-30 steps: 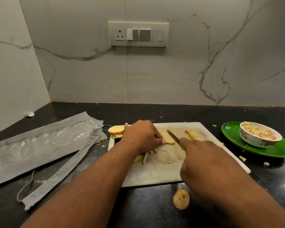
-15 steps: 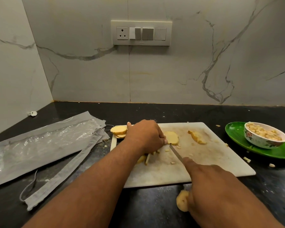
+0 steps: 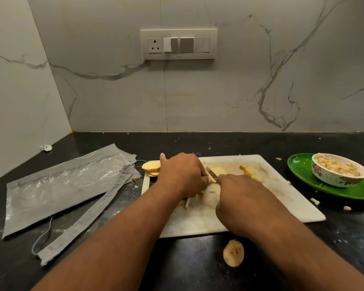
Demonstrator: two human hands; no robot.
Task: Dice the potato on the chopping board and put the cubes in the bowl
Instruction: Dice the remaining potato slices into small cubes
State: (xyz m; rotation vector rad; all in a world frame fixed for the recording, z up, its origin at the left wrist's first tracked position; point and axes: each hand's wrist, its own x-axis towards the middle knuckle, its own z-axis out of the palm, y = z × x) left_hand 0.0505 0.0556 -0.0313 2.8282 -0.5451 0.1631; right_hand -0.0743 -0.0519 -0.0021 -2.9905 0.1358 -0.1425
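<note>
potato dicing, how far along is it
Done: the bowl on the green plate already holds many cubes. In hand: the left hand steadies a slice while the right hand cuts with the knife. Left: slices at the board's far-left corner, plus cubing and transfer.

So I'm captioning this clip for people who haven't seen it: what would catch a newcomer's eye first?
The two hands meeting mid-frame over the white chopping board: the left hand pins a potato slice while the right hand works a knife. Next, far right, the bright green plate carrying a bowl heaped with cubes.
</note>
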